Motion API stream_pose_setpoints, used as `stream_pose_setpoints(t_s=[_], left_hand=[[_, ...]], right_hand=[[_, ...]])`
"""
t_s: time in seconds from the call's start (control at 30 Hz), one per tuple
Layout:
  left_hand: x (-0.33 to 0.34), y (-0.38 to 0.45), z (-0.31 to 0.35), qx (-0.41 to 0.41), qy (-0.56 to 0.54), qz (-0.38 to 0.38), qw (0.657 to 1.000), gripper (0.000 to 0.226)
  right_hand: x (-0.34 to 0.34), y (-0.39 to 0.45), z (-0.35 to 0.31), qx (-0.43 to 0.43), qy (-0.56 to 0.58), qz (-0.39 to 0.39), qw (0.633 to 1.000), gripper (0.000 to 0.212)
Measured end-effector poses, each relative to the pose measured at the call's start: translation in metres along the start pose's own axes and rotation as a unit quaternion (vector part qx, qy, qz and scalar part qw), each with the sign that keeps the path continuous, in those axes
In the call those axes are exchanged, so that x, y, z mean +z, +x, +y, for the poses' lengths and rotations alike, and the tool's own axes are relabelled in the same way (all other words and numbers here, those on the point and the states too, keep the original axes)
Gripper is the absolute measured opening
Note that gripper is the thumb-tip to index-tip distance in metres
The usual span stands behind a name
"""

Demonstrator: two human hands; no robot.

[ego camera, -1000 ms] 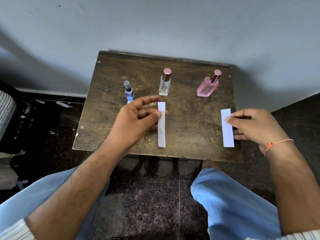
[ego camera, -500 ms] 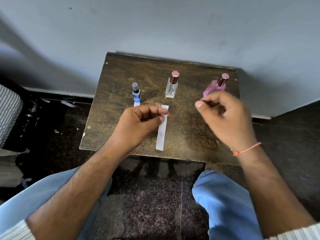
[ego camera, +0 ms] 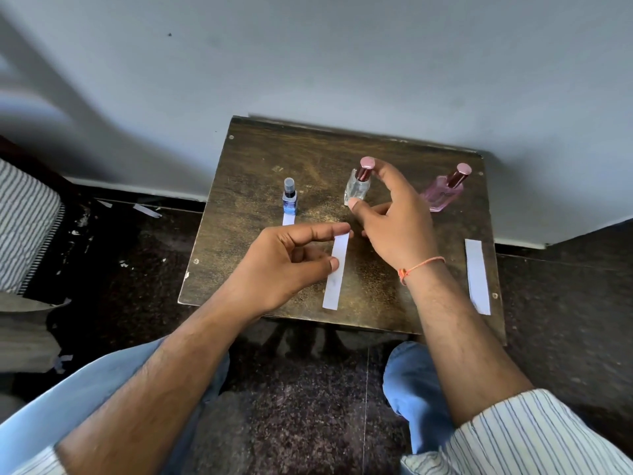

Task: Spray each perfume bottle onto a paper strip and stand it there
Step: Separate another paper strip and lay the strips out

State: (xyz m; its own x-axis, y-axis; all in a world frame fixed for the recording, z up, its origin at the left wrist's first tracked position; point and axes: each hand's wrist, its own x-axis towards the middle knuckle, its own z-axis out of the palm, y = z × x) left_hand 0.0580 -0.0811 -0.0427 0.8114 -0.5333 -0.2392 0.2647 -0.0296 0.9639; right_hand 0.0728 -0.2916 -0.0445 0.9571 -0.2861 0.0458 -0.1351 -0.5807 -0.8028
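Right hand has just swung over from the right paper strip, which is now lying alone near the table's right edge, and is landing on the clear bottle in the middle. A second ago it was on that strip; half a second ago it was mid-air. So strip placement looks done and the clear bottle is the one being worked next.

Right hand is closing around the clear bottle: index finger touching just under the pink cap, thumb pressing the lower glass. Bottle appears to be on the table, upright or nearly so; can't tell if it's lifted yet. Grip looks partly formed, other fingers curled loose.

Left hand is staying where it was, pinching the middle paper strip at its left edge between thumb and index, steadying it just in front of the clear bottle. Remaining fingers half curled.

Small blue bottle is already standing on the far end of its own strip, back left, so that one seems finished. Pink bottle is sitting back right, tilted-looking, well apart from the right strip, untouched.

Judgement: one of three done, second starting.
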Motion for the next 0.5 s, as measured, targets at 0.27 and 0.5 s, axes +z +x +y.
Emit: stream_pose_setpoints(t_s=[0.27, 0.5], left_hand=[[-0.008, -0.006, 0.009, -0.017, 0.006, 0.043, 0.999, 0.05], [-0.003, -0.005, 0.015, 0.017, 0.061, 0.052, 0.997, 0.053]], right_hand=[[0.002, -0.005, -0.001, 0.009, -0.013, 0.037, 0.999, 0.03], [-0.05, -0.05, -0.024, 0.002, 0.035, -0.029, 0.999, 0.021]])
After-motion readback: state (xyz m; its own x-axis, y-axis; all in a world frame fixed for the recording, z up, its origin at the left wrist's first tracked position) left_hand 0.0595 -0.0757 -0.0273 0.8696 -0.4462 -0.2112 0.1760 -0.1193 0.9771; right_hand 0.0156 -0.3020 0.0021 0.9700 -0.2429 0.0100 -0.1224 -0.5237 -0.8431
